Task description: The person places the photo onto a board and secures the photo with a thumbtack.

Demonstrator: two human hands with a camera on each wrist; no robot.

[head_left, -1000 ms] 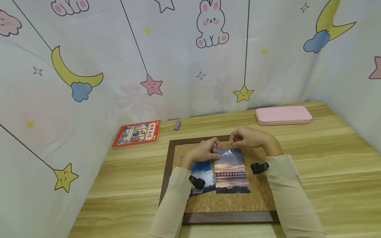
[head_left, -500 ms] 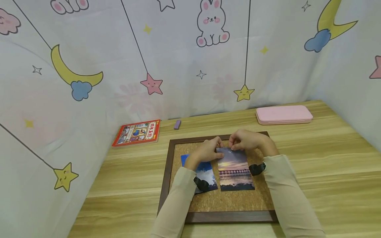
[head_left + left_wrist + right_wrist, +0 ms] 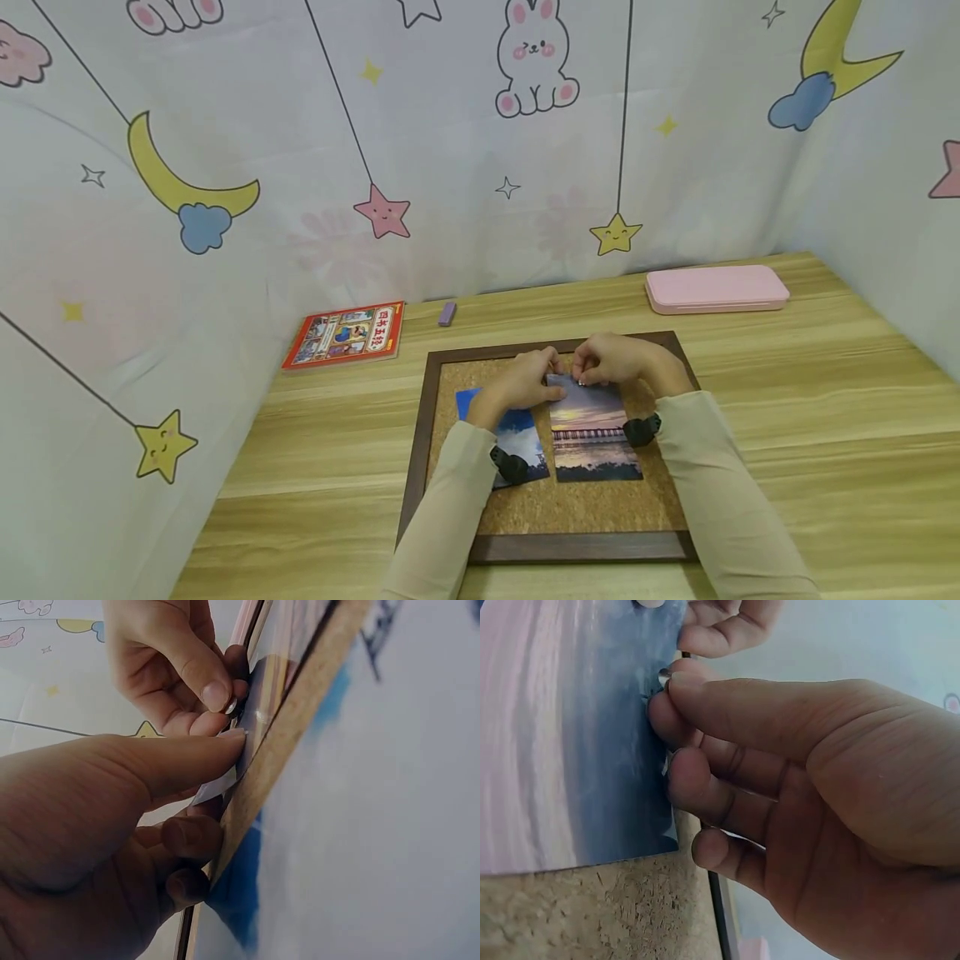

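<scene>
A sunset pier photo (image 3: 592, 442) lies upright on a cork board (image 3: 577, 510) with a dark wooden frame. My left hand (image 3: 521, 383) pinches its top left corner, thumb on the picture side. Between thumb and forefinger, my right hand (image 3: 618, 360) pinches a small silver thumbtack (image 3: 664, 676) at the photo's top edge, near the middle. In the right wrist view its other fingers curl along that edge. The tack's point is hidden. To the left, partly under my left forearm and hand, a blue sky and cloud photo (image 3: 528, 446) lies slightly tilted on the cork.
Behind the board on the wooden table (image 3: 322, 450) are a red picture book (image 3: 345, 336), a small purple eraser-like block (image 3: 447, 314) and a pink pencil case (image 3: 716, 289). A white curtain (image 3: 450, 150) with cartoon prints hangs along the table's back edge.
The pier photo and my left hand have shifted slightly right. My right hand has come down and left, bringing the thumbtack from above the photo onto its top edge.
</scene>
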